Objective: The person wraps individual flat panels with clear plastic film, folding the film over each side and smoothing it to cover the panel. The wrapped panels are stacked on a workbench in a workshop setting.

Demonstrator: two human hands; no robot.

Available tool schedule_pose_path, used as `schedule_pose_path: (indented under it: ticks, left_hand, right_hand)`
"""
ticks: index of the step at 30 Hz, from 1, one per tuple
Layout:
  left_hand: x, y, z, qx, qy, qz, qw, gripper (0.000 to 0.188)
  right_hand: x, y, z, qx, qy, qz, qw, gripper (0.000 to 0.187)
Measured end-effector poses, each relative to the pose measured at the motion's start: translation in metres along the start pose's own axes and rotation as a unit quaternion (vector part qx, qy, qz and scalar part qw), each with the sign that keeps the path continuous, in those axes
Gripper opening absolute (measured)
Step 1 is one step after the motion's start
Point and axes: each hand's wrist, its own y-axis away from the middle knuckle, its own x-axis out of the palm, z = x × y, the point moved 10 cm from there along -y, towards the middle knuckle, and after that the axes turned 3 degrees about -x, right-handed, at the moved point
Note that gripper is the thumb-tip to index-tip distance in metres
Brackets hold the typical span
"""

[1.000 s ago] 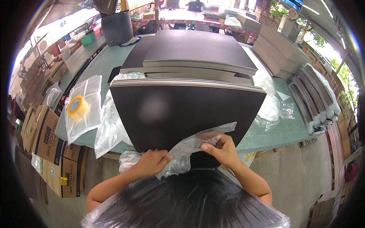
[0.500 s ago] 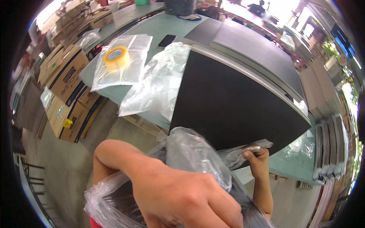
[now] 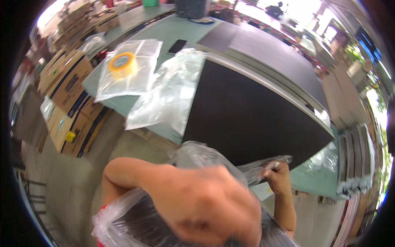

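Observation:
A large dark flat panel (image 3: 247, 115) lies at the table's near edge, its lower side meeting a clear plastic bag (image 3: 197, 153). The thumb and fingers of my right hand (image 3: 276, 176) are closed on the bag's gathered edge, by the panel's near right side. My left hand (image 3: 205, 201) is large and blurred in front of the bag; its fingers point down and are hidden. Beneath it, another dark surface wrapped in clear plastic film (image 3: 115, 222) lies close to my body.
On the green table (image 3: 152, 33) are loose plastic sheets (image 3: 168, 90), a yellow tape roll (image 3: 122, 66), a phone (image 3: 177, 46) and more grey panels (image 3: 275, 53). Cardboard boxes (image 3: 70, 103) stand at the left. Wrapped panels (image 3: 354, 160) stand at the right.
My left hand has risen a little and turned, covering more of the plastic bag, and is now blurred. My right hand keeps its hold on the bag's edge. The view has shifted slightly.

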Motion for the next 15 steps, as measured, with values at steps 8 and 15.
schedule_pose_path:
  ticks: [8, 15]
  left_hand:
    - [-0.019, 0.046, 0.164, -0.355, -0.182, -0.114, 0.91, 0.022]
    - [-0.188, 0.147, 0.018, -0.357, -0.608, -0.408, 0.58, 0.016]
  right_hand:
    - [0.039, -0.009, -0.001, 0.024, -0.198, -0.009, 0.98, 0.038]
    - [-0.018, 0.011, 0.005, 0.036, -0.244, -0.045, 0.968, 0.025]
